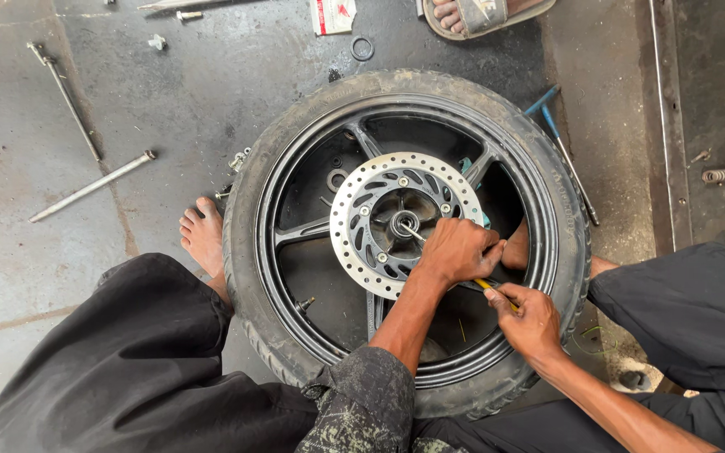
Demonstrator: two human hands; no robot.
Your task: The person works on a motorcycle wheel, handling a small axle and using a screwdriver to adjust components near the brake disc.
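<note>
Dark trousered knees framed the motorcycle wheel [404, 243] lying flat on the concrete floor [178, 92]. Left hand [459, 250] clamped a thin metal rod [413, 231] at the brake disc [404, 220] hub; right hand [530, 319] closed on a yellow-handled tool [497, 294], its tip hidden. Long axle bolts [94, 184] lay well apart, leftward.

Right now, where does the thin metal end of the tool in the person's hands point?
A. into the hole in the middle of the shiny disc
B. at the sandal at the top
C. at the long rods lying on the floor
A: the left hand and right hand hold a yellow-handled tool, and its thin shaft reaches into the centre hole of the shiny disc on the wheel.
</note>
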